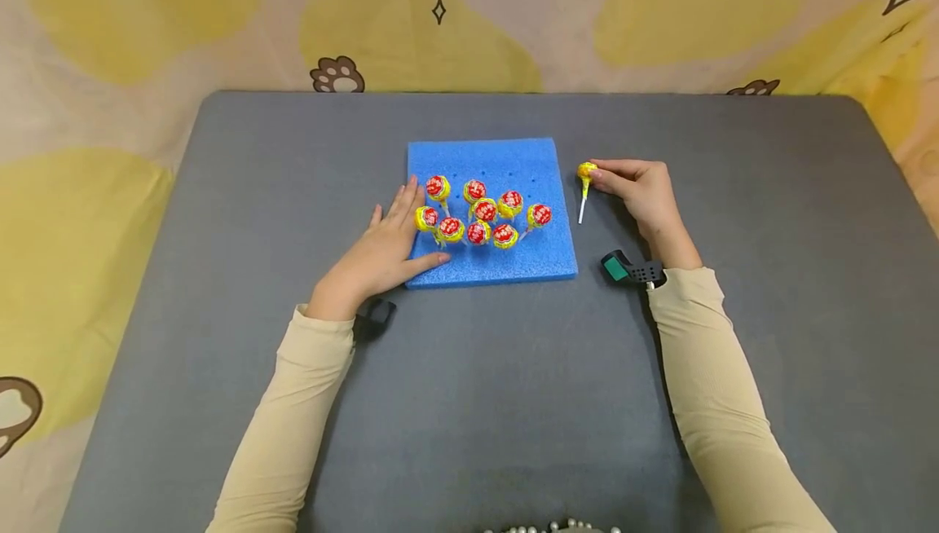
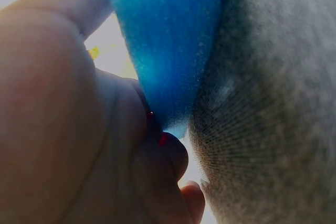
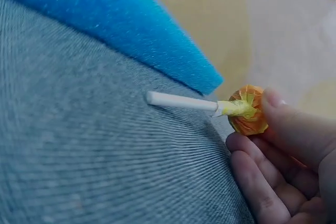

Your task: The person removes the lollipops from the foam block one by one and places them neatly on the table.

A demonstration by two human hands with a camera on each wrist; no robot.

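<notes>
A blue foam block (image 1: 491, 268) lies on the grey table with several lollipops (image 1: 485, 209) standing in it on their sticks, wrapped in red and yellow. My left hand (image 1: 385, 252) rests against the block's left edge, fingers extended along its side and the thumb over the front left corner. In the left wrist view the palm lies right by the foam's side (image 2: 168, 40). Right of the block, my right hand (image 1: 638, 191) pinches a yellow-wrapped lollipop (image 1: 585, 174) by its head between thumb and fingers. Its white stick (image 3: 181, 101) points downward in the head view, apart from the foam.
Small holes (image 1: 513, 177) dot the back part of the foam. The grey table (image 1: 499, 403) stretches around it, with a patterned cloth (image 1: 469, 19) hanging behind. A black wrist strap with a green part (image 1: 616, 268) sits by the right wrist.
</notes>
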